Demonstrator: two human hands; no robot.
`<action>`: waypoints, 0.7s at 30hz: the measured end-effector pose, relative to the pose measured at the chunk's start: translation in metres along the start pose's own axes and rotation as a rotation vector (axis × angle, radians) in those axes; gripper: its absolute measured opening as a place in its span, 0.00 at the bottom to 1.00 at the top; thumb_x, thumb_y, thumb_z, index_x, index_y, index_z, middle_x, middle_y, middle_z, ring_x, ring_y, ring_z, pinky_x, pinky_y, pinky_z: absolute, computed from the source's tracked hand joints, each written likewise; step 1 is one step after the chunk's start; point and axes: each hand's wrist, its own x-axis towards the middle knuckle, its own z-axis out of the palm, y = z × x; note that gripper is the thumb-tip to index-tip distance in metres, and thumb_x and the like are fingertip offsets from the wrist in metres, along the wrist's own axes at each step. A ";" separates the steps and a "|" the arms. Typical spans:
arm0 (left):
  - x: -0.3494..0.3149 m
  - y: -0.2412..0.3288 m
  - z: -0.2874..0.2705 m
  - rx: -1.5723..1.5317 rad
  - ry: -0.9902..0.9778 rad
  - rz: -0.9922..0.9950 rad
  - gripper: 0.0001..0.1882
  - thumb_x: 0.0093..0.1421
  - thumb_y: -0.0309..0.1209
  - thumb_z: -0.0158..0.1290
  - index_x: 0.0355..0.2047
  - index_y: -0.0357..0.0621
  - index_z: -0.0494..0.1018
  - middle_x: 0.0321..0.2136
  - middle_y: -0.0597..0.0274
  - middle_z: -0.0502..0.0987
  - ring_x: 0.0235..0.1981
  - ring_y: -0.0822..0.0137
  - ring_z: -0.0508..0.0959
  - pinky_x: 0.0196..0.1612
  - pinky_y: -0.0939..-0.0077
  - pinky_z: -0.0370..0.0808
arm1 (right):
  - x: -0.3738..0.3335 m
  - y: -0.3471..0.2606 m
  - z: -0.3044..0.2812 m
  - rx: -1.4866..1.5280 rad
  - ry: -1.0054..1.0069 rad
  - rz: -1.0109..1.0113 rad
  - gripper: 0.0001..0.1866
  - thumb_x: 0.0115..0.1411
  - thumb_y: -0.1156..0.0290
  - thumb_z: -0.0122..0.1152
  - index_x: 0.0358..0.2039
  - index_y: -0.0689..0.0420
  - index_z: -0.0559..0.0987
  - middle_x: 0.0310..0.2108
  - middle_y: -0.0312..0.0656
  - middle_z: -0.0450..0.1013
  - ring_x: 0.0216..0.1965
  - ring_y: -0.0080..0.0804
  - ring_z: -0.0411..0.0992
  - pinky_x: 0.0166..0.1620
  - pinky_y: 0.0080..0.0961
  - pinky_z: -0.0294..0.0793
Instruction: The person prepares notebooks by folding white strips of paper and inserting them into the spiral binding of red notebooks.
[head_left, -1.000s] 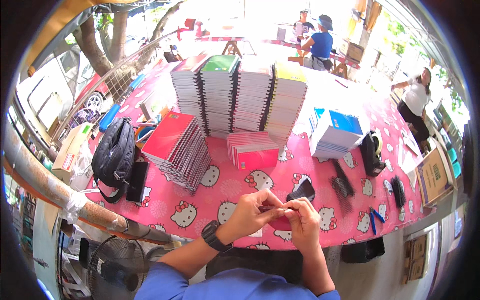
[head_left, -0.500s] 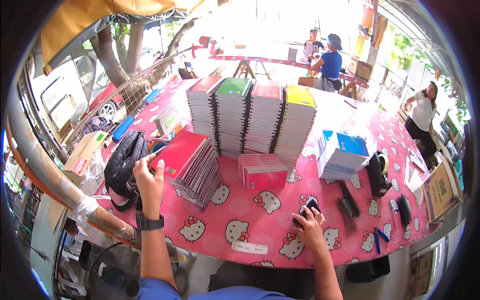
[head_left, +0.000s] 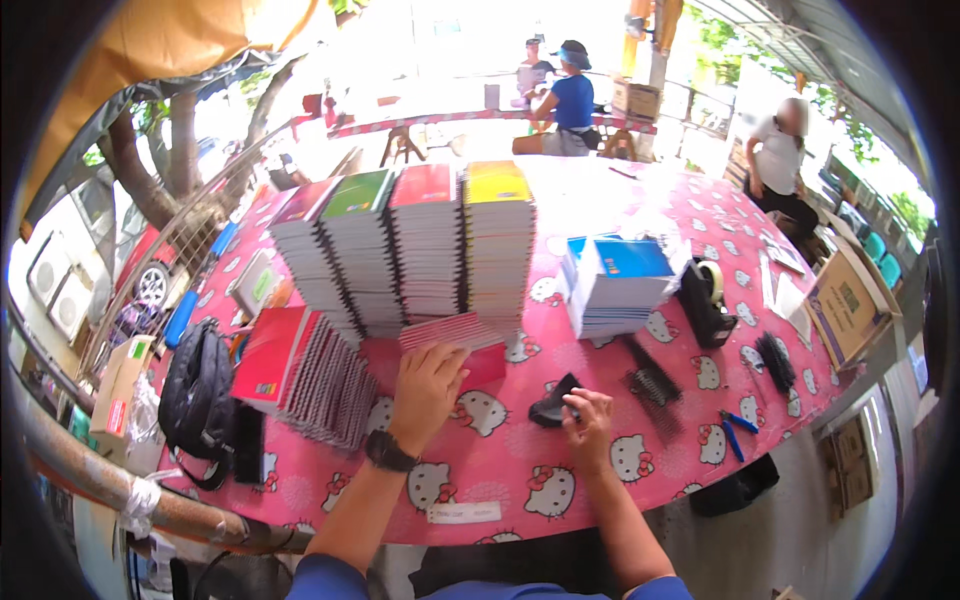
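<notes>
My left hand (head_left: 424, 392), with a dark watch on its wrist, lies over the front of a small fanned pile of red notebooks (head_left: 484, 366), fingers stretched out. Part of that pile is hidden beneath it. Further right, my right hand (head_left: 588, 428) has its curled fingers and thumb at the edge of a small black object (head_left: 551, 402) on the table. I cannot tell its kind. Left of my left hand leans a larger stack of red spiral notebooks (head_left: 315, 375). Behind stand tall stacks of spiral notebooks, including green (head_left: 360, 195) and yellow (head_left: 497, 184) ones.
Blue-covered notebooks (head_left: 622, 285), a black tape dispenser (head_left: 708, 305), loose black binding coils (head_left: 652, 378) and blue-handled pliers (head_left: 736, 433) lie rightward on the pink-covered table (head_left: 400, 510). A black bag (head_left: 198, 400) sits left. Several people are beyond.
My left hand has gone from the larger red stack to the small red notebooks. My right hand, earlier over the black object, now holds its right edge. The view has shifted.
</notes>
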 end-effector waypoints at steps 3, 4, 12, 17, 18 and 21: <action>-0.011 -0.038 0.042 0.130 -0.097 -0.024 0.10 0.50 0.27 0.54 0.34 0.45 0.76 0.34 0.63 0.74 0.37 0.57 0.73 0.41 0.64 0.69 | 0.000 -0.007 0.003 0.080 0.042 -0.021 0.12 0.48 0.76 0.59 0.36 0.56 0.77 0.39 0.43 0.71 0.44 0.42 0.65 0.49 0.35 0.64; -0.018 -0.052 0.052 0.114 -0.139 -0.059 0.10 0.50 0.27 0.52 0.34 0.45 0.76 0.33 0.62 0.75 0.37 0.57 0.74 0.40 0.64 0.71 | 0.001 -0.004 0.002 0.069 0.067 -0.035 0.12 0.48 0.76 0.59 0.36 0.56 0.77 0.39 0.43 0.71 0.44 0.42 0.65 0.49 0.35 0.64; -0.004 -0.048 0.048 0.092 -0.211 -0.119 0.10 0.50 0.26 0.50 0.34 0.46 0.76 0.29 0.59 0.75 0.33 0.58 0.75 0.35 0.65 0.74 | 0.002 0.001 -0.001 0.149 0.056 0.053 0.11 0.47 0.77 0.59 0.33 0.57 0.76 0.37 0.42 0.72 0.41 0.41 0.66 0.45 0.33 0.67; -0.001 0.001 0.010 -0.311 -0.417 -0.131 0.08 0.52 0.27 0.52 0.34 0.46 0.75 0.28 0.62 0.75 0.33 0.58 0.75 0.35 0.65 0.73 | 0.004 -0.044 -0.012 0.320 0.077 0.111 0.11 0.47 0.79 0.60 0.34 0.58 0.76 0.35 0.42 0.72 0.41 0.39 0.69 0.44 0.32 0.68; -0.004 0.016 0.009 -0.314 -0.414 -0.127 0.08 0.52 0.27 0.52 0.34 0.46 0.75 0.28 0.62 0.75 0.33 0.58 0.75 0.35 0.65 0.73 | 0.003 -0.047 -0.011 0.315 0.080 0.108 0.11 0.47 0.79 0.60 0.34 0.58 0.76 0.35 0.42 0.72 0.41 0.39 0.69 0.44 0.32 0.68; -0.026 0.041 0.016 -0.478 -0.511 -0.124 0.05 0.52 0.26 0.55 0.31 0.45 0.76 0.33 0.60 0.76 0.36 0.59 0.77 0.37 0.69 0.74 | -0.019 -0.042 -0.005 0.405 0.038 0.082 0.13 0.45 0.80 0.62 0.35 0.59 0.77 0.33 0.42 0.73 0.36 0.37 0.71 0.39 0.29 0.71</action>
